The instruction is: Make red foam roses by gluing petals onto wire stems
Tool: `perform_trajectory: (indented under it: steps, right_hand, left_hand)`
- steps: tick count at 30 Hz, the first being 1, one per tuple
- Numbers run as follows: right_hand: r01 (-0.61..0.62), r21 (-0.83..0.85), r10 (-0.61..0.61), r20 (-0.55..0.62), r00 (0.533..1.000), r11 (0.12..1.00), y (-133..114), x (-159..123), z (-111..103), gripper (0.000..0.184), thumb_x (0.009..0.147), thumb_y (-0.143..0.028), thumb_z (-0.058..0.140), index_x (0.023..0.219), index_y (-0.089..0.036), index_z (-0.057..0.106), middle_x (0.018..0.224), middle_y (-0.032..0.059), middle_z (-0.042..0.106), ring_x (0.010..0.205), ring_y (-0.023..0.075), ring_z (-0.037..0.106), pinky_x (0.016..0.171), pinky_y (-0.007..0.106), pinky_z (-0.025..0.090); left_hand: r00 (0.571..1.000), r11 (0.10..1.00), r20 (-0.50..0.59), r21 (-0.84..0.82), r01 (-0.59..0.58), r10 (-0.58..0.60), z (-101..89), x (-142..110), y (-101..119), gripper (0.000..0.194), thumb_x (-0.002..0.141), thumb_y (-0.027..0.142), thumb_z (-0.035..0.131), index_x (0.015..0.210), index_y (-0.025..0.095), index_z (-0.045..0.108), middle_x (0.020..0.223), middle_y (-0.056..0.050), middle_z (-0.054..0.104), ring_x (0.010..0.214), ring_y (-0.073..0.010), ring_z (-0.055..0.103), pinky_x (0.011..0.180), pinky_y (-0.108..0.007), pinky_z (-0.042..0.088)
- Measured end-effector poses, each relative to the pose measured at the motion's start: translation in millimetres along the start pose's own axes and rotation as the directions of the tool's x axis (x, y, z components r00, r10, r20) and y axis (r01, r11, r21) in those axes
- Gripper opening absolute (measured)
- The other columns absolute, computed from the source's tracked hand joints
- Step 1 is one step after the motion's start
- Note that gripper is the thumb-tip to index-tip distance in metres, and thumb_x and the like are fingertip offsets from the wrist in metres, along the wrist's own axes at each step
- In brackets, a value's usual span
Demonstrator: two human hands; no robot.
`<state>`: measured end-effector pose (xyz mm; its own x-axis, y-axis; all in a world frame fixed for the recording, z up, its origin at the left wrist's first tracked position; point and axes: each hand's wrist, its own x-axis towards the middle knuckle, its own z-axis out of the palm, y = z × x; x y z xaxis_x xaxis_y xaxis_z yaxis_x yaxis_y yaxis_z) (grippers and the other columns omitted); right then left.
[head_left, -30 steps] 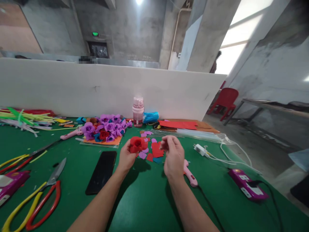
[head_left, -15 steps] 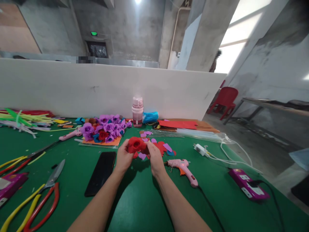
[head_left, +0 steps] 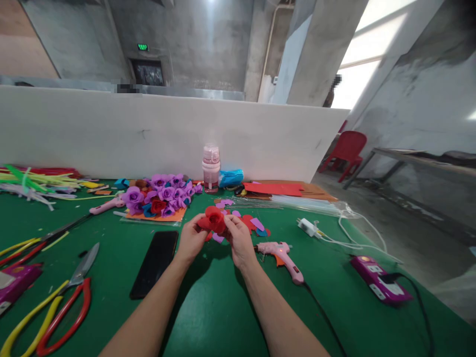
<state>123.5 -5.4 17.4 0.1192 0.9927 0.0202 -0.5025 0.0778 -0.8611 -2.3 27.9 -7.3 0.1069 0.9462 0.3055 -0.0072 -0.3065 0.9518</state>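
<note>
Right of the phone (head_left: 154, 265), left grip (head_left: 189, 242) and right grip (head_left: 239, 241) pinch a rose (head_left: 214, 218), apparently shaping it; light pressure seems needed next

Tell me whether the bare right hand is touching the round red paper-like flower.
Touching. The head view shows the bare right hand pinching the round red paper-like flower at its outer edge, without any gap.
</note>
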Motion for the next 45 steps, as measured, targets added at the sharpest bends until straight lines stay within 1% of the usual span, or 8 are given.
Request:
perform_trajectory:
  steps: [9,11,13,16,19,27,38,45]
  right_hand:
    - [-0.032,0.011,0.032,-0.047,0.998,0.999,3,1,-2,0.028,0.071,-0.047,0.063,0.073,-0.020,0.060,0.060,-0.0028,0.058,0.048,0.0102,0.049,0.048,0.023,0.042]
    - [0.079,-0.052,-0.084,-0.102,0.991,0.996,1,0,-1,0.026,0.074,-0.046,0.061,0.073,-0.020,0.059,0.063,-0.0023,0.058,0.050,0.0100,0.050,0.050,0.023,0.042]
    - [0.234,-0.174,-0.259,-0.138,0.956,0.956,-1,-3,0,0.022,0.076,-0.042,0.061,0.072,-0.020,0.059,0.065,-0.0024,0.057,0.055,0.0103,0.050,0.054,0.023,0.042]
    - [0.315,-0.336,-0.353,-0.057,0.934,0.888,-4,-7,1,0.018,0.079,-0.037,0.061,0.074,-0.020,0.062,0.064,-0.0018,0.058,0.058,0.0115,0.051,0.058,0.024,0.042]
    - [0.286,-0.391,-0.312,-0.003,0.950,0.875,-4,-8,2,0.018,0.079,-0.036,0.059,0.076,-0.019,0.065,0.067,0.0000,0.062,0.060,0.0127,0.053,0.057,0.024,0.042]
    - [0.215,-0.405,-0.243,-0.018,0.970,0.889,2,-3,0,0.022,0.073,-0.037,0.063,0.075,-0.015,0.067,0.062,0.0000,0.061,0.055,0.0113,0.050,0.050,0.022,0.037]
    - [0.068,-0.229,-0.077,-0.029,0.997,0.971,-1,-6,4,0.027,0.065,-0.041,0.070,0.069,-0.016,0.063,0.045,-0.0076,0.042,0.038,0.0039,0.028,0.037,0.019,0.021]
    - [-0.046,-0.109,0.044,-0.023,0.999,0.993,-7,-9,7,0.028,0.062,-0.040,0.070,0.070,-0.015,0.060,0.043,-0.0102,0.038,0.034,0.0017,0.024,0.032,0.016,0.015]
  left_hand:
    - [0.995,0.992,-0.080,0.115,-0.045,0.054,0.4,0,5,0.026,0.065,0.013,0.061,0.090,0.017,0.067,0.082,0.001,0.066,0.076,-0.0148,0.059,0.071,-0.024,0.047]
    - [0.992,0.994,-0.112,0.099,-0.046,0.057,1.1,0,7,0.026,0.066,0.016,0.064,0.092,0.018,0.067,0.083,0.000,0.067,0.077,-0.0153,0.060,0.070,-0.024,0.047]
    - [0.989,0.996,-0.140,0.077,-0.041,0.052,1.3,0,9,0.026,0.066,0.021,0.067,0.092,0.017,0.067,0.082,0.000,0.067,0.077,-0.0157,0.060,0.070,-0.025,0.047]
    - [0.984,0.995,-0.167,0.094,-0.040,0.055,0.5,0,10,0.027,0.067,0.025,0.069,0.093,0.017,0.067,0.082,-0.001,0.068,0.076,-0.0161,0.060,0.069,-0.025,0.047]
    - [0.982,0.990,-0.171,0.129,-0.057,0.079,-0.9,0,9,0.026,0.069,0.025,0.068,0.093,0.017,0.067,0.084,-0.002,0.068,0.077,-0.0160,0.060,0.071,-0.025,0.047]
    - [0.986,0.985,-0.141,0.161,-0.067,0.090,-0.9,0,6,0.027,0.071,0.026,0.066,0.096,0.016,0.066,0.086,-0.001,0.067,0.079,-0.0159,0.060,0.072,-0.024,0.046]
    - [0.986,0.967,-0.097,0.232,-0.108,0.134,1.7,-2,11,0.022,0.073,0.028,0.064,0.091,0.017,0.066,0.079,0.001,0.065,0.074,-0.0150,0.056,0.067,-0.022,0.042]
    - [0.987,0.970,-0.086,0.215,-0.112,0.133,1.5,-2,9,0.022,0.073,0.031,0.066,0.091,0.018,0.065,0.077,0.002,0.063,0.072,-0.0138,0.055,0.066,-0.022,0.041]
